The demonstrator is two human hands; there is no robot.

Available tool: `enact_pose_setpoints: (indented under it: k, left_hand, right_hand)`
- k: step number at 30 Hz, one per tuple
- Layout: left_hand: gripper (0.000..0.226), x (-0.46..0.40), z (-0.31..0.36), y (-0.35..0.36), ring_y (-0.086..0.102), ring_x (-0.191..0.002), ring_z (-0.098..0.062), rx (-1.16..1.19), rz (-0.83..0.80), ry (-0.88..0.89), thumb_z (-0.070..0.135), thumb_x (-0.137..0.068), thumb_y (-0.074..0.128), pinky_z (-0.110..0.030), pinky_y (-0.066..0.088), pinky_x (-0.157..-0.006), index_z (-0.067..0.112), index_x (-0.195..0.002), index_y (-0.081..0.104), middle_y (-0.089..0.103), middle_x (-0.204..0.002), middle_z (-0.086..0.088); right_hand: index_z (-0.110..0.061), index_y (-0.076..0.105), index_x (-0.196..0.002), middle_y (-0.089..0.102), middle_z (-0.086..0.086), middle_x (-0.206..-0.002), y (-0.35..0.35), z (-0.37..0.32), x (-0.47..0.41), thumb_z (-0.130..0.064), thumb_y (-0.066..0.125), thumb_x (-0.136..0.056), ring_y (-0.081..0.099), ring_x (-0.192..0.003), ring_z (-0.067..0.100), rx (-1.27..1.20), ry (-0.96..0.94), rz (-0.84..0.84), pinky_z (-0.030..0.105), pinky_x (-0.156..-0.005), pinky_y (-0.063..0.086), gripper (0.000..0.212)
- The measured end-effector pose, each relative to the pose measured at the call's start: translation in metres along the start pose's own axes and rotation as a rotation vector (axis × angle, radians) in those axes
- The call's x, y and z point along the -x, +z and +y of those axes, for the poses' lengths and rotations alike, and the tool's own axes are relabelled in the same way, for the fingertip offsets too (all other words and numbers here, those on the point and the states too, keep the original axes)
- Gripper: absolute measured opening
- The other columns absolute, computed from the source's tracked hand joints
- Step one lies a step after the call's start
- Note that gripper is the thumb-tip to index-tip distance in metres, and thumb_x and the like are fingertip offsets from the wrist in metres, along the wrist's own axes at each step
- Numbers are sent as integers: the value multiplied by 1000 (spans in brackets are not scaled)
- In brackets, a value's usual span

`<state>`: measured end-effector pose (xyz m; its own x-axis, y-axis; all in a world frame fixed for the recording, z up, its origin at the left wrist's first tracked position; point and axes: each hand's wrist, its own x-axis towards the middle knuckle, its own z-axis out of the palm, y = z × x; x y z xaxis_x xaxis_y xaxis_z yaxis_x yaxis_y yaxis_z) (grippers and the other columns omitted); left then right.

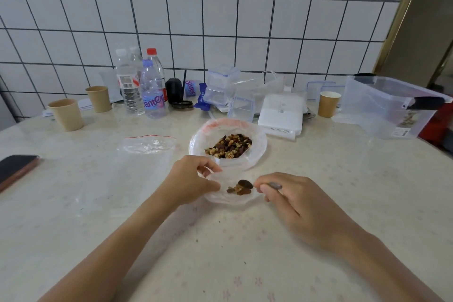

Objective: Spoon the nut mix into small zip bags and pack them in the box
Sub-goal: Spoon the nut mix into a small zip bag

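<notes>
A large clear bag (pixel 255 144) with a red zip lies open at the table's middle and holds the nut mix (pixel 229 146). Just in front of it my left hand (pixel 191 180) pinches open the mouth of a small zip bag (pixel 225 197), which has a few nuts inside. My right hand (pixel 296 203) grips a metal spoon (pixel 246 184) by its handle, with the bowl tipped into the small bag. A spare empty zip bag (pixel 147 144) lies flat to the left. A big clear plastic box (pixel 384 108) stands at the far right.
Several water bottles (pixel 152 88), paper cups (pixel 67 114) (pixel 328 104), small clear containers (pixel 220 86) and a white packet stack (pixel 282 115) line the tiled wall. A dark phone (pixel 16 170) lies at the left edge.
</notes>
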<state>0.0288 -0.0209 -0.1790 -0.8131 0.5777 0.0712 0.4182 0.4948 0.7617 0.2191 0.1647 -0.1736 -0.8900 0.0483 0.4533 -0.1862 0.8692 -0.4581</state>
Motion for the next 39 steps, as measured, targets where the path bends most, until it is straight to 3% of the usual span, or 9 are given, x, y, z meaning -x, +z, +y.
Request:
enact_pose_setpoints:
  k: [3, 7, 11, 15, 20, 23, 27, 33, 39]
  left_hand:
    - [24, 1, 1, -3, 52, -47, 0, 109, -43, -37, 13, -76, 88, -15, 42, -44, 29, -91, 78, 69, -94, 3]
    - [12, 4, 0, -4, 56, -48, -2, 207, -47, 7, 37, -85, 83, -19, 45, -46, 26, -89, 79, 72, -89, 6]
    - [24, 4, -2, 0, 59, -56, 4, -10, 74, 139, 58, -87, 71, -19, 45, -57, 35, -84, 77, 73, -87, 14]
    - [36, 2, -3, -10, 64, -65, 3, -128, 261, 122, 74, -84, 62, -22, 48, -61, 40, -82, 72, 70, -86, 24]
    - [25, -17, 0, -24, 64, -75, 1, -156, 392, 93, 57, -90, 67, -31, 55, -70, 33, -99, 64, 66, -98, 18]
    - [48, -35, 2, -24, 64, -94, -10, -206, 426, 46, 58, -93, 65, -36, 54, -81, 25, -125, 53, 58, -122, 7]
    - [73, -56, 0, -14, 59, -122, -25, -255, 316, -81, 68, -94, 53, -45, 50, -99, 16, -145, 43, 51, -144, -4]
    - [41, -68, -13, 1, 63, -97, -24, -294, 316, -54, 52, -100, 54, -42, 55, -84, 20, -122, 63, 68, -114, -3]
    - [23, -67, -18, 9, 65, -90, -14, -120, 377, 152, 37, -102, 58, -26, 48, -71, 23, -116, 71, 72, -104, 8]
  right_hand:
    - [-29, 69, -117, 69, -22, -108, -5, -1, 0, -46, 36, -106, 66, -97, 1, 109, -60, -47, 22, -84, 50, 39]
    - [-26, 73, -104, 74, -8, -94, -7, 1, -5, -35, 49, -104, 72, -89, 18, -321, 70, 91, 19, -68, 51, 26]
    - [-16, 74, -96, 77, 11, -90, -3, 2, -24, -22, 52, -104, 74, -77, 29, -683, 219, 254, 31, -52, 52, 24]
    - [-2, 71, -95, 76, 20, -82, -3, 9, -53, -12, 51, -106, 74, -68, 33, -892, 397, 332, 32, -45, 50, 25]
    - [1, 66, -94, 74, 21, -79, 4, 22, -94, -11, 48, -106, 71, -61, 28, -860, 525, 378, 30, -42, 49, 25]
    - [0, 64, -91, 73, 19, -79, 11, 31, -109, -16, 47, -107, 70, -60, 26, -683, 508, 394, 30, -46, 49, 28]
    - [0, 60, -87, 70, 9, -70, 25, 40, -107, -19, 44, -109, 69, -56, 19, -424, 399, 467, 15, -49, 45, 34]
    - [-2, 59, -82, 68, 4, -66, 33, 39, -108, -20, 42, -109, 66, -55, 10, -264, 308, 464, 20, -54, 50, 37]
    - [-8, 67, -93, 75, -1, -74, 39, 35, -109, -17, 45, -107, 71, -57, 16, -422, 461, 374, 24, -48, 48, 28]
